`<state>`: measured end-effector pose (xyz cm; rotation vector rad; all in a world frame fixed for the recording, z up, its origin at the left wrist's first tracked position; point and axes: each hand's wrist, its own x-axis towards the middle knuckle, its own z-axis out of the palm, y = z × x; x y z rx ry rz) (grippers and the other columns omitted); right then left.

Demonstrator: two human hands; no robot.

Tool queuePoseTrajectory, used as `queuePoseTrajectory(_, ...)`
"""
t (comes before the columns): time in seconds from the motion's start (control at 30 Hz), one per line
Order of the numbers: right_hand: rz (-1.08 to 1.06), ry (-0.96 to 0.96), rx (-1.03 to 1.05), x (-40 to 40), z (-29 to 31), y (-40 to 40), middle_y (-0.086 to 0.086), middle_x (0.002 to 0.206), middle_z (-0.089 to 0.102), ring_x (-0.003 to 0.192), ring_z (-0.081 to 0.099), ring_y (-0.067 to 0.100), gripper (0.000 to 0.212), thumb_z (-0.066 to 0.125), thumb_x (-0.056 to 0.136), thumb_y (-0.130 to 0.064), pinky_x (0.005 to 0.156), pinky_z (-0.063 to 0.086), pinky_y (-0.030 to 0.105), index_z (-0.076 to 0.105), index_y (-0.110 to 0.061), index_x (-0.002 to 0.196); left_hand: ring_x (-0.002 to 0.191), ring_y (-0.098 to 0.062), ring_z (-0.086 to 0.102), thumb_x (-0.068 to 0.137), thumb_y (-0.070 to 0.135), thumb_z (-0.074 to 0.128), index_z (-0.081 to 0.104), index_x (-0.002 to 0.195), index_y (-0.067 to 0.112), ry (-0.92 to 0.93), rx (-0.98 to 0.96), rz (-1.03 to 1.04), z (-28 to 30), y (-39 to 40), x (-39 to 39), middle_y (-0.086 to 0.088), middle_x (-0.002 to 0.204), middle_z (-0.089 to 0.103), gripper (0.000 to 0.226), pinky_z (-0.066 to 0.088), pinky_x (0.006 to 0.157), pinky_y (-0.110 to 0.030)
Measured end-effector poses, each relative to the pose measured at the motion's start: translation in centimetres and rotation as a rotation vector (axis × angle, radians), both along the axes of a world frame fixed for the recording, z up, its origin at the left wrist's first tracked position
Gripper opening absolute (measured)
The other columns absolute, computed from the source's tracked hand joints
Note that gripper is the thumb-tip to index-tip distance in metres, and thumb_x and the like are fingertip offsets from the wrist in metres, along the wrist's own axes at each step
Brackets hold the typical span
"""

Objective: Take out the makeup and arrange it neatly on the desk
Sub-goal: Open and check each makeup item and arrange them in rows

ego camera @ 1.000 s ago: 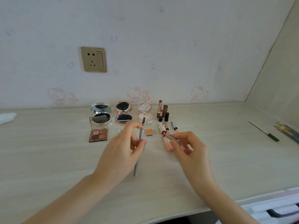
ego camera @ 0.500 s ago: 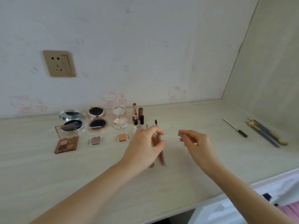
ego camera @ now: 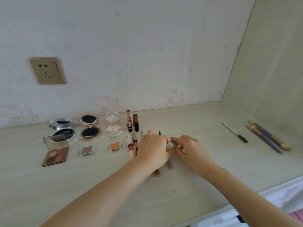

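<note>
While both hands work mid-bench [ego camera: 205,169], makeup sits lined up along the wall.
Left hand [ego camera: 153,149] grip clenched on a thin brush wand [ego camera: 168,163], tip up by the lipsticks [ego camera: 129,121]; right hand [ego camera: 188,147] pinches what looks like its grey cap [ego camera: 173,142]. Compacts [ego camera: 89,127] and palette [ego camera: 55,152] lie left.

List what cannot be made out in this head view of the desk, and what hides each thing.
- Slim grey brow wand: its middle is hidden under the left hand.
- Small grey cap: mostly covered by the fingers of the right hand.
- Red lip gloss tube: only its near end shows below the left wrist.
- White drawer front: cut off by the bottom edge.
</note>
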<state>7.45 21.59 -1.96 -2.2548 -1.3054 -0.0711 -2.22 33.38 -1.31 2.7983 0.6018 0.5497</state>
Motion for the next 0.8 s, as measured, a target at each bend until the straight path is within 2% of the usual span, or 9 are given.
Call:
queuePoseTrajectory(0.17,0.023,-0.018,-0.054,0.2,-0.4,0.3,0.003,0.106,0.060,0.101,0.057,0.023,0.031,0.043,0.099,-0.022,0.082,0.048,0.040,0.062,-0.018,0.122,0.101,-0.021,0.044,0.088,0.044,0.048,0.067,0.098,0.019,0.056,0.107,-0.010,-0.6,0.2,0.0,0.004,0.090,0.064,0.033,0.035,0.088,-0.033)
queuePoseTrajectory(0.3,0.049,-0.053,-0.097,0.4,-0.8,0.5,0.000,0.119,0.058,0.112,0.051,0.021,0.038,0.040,0.099,-0.021,0.088,0.046,0.036,0.054,-0.024,0.134,0.100,-0.021,0.041,0.091,0.041,0.046,0.068,0.088,0.018,0.085,0.140,-0.002,-0.7,0.5,-0.3,0.001,0.088,0.057,0.032,0.032,0.090,-0.031)
queuePoseTrajectory(0.4,0.059,-0.079,-0.103,0.4,-0.9,0.6,-0.003,0.121,0.055,0.114,0.049,0.019,0.039,0.041,0.098,-0.022,0.087,0.046,0.033,0.053,-0.026,0.135,0.102,-0.020,0.041,0.092,0.039,0.046,0.067,0.084,0.018,0.079,0.092,0.001,-0.4,0.5,-0.8,0.001,0.087,0.055,0.030,0.031,0.091,-0.029)
queuePoseTrajectory(0.6,0.085,-0.099,-0.062,0.6,-1.3,0.4,-0.006,0.116,0.054,0.109,0.049,0.016,0.034,0.050,0.095,-0.027,0.082,0.044,0.027,0.059,-0.028,0.128,0.112,-0.018,0.037,0.089,0.046,0.051,0.067,0.114,0.027,0.015,0.060,-0.043,-0.2,0.0,-3.1,0.007,0.110,0.058,0.035,0.026,0.098,-0.028)
queuePoseTrajectory(0.67,0.094,-0.104,-0.051,0.7,-1.4,0.4,-0.006,0.116,0.053,0.108,0.049,0.015,0.033,0.052,0.095,-0.028,0.081,0.043,0.025,0.059,-0.028,0.127,0.117,-0.017,0.035,0.086,0.052,0.052,0.065,0.116,0.028,0.045,0.066,-0.076,-0.4,-0.4,-3.8,0.010,0.119,0.055,0.041,0.025,0.102,-0.029)
queuePoseTrajectory(0.73,0.117,-0.092,-0.049,0.7,-1.4,0.3,-0.006,0.115,0.055,0.108,0.049,0.016,0.033,0.052,0.095,-0.028,0.086,0.045,0.028,0.059,-0.027,0.128,0.122,-0.016,0.034,0.084,0.055,0.051,0.064,0.119,0.028,0.080,0.079,-0.090,-0.4,-0.7,-4.0,0.010,0.126,0.054,0.046,0.025,0.107,-0.034)
queuePoseTrajectory(0.8,0.135,-0.087,-0.057,0.8,-1.3,0.4,-0.006,0.115,0.056,0.106,0.049,0.016,0.033,0.051,0.096,-0.026,0.088,0.045,0.030,0.059,-0.026,0.128,0.123,-0.015,0.036,0.083,0.058,0.050,0.064,0.119,0.027,0.092,0.094,-0.079,-0.4,-0.8,-3.9,0.009,0.125,0.056,0.049,0.025,0.109,-0.036)
